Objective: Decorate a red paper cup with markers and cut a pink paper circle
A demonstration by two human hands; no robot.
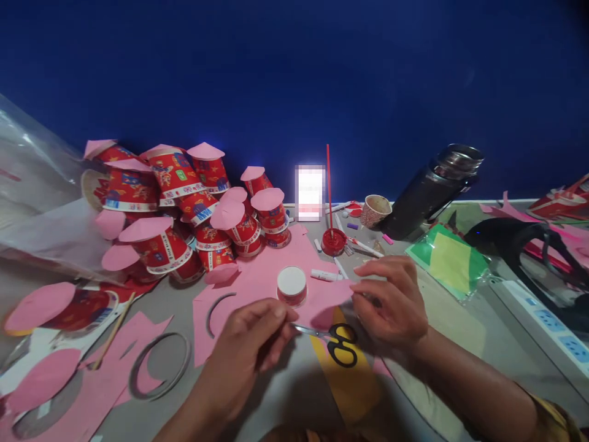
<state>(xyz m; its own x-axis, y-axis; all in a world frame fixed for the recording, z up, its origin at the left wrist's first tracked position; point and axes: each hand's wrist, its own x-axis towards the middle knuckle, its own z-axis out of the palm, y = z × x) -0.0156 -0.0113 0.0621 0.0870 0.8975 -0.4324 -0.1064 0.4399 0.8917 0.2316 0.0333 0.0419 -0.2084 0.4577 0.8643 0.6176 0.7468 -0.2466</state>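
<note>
My left hand (251, 344) is closed, its fingertips pinching the blade end of a pair of black-handled scissors (334, 341) lying on the table. My right hand (391, 301) is curled, fingers pressed on the right edge of a pink paper sheet (257, 282). An upturned red paper cup (291, 285) stands on that sheet just beyond both hands. A circle is cut out of the sheet's left part.
A heap of red cups with pink cone lids (184, 202) fills the back left. A red glue pot with stick (333, 239), a marker (324, 275), a brown cup (375, 210), a dark flask (432, 190), green-yellow paper (448, 261), a power strip (543, 319) and pink scraps (41, 380) surround.
</note>
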